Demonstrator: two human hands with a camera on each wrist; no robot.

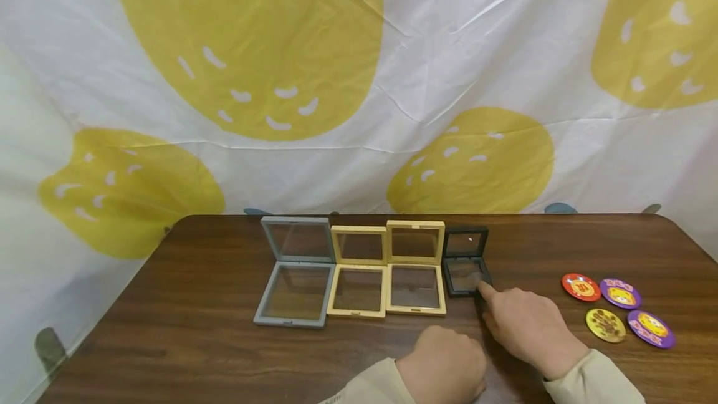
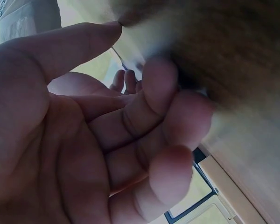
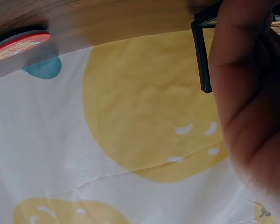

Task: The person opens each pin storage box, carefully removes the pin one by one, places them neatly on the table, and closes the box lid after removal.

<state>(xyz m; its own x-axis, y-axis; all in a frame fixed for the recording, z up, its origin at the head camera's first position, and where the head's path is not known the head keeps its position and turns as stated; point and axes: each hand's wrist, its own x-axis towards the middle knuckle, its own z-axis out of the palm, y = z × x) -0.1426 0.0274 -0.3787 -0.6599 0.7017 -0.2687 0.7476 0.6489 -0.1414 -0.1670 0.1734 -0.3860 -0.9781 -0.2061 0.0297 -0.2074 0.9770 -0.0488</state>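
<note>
A small black display frame (image 1: 465, 274) lies unfolded on the table, its lid raised at the back. My right hand (image 1: 527, 329) reaches to its front right corner, index fingertip at the edge and the other fingers bent under. In the right wrist view, the fingers cover part of the black frame (image 3: 203, 60). My left hand (image 1: 443, 366) hovers near the table's front, loosely curled; its palm and fingers (image 2: 170, 172) hold nothing in the left wrist view. Left of the black frame stand two cream frames (image 1: 416, 288) (image 1: 357, 292) and a larger grey-blue frame (image 1: 297, 292), all unfolded with clear panes.
Four-cornered in layout at the right lie several round badges: a red one (image 1: 581, 287), a yellow one (image 1: 606, 325) and purple ones (image 1: 620, 293). The brown wooden table (image 1: 185, 304) ends at a white cloth (image 1: 314, 179) with yellow fruit prints.
</note>
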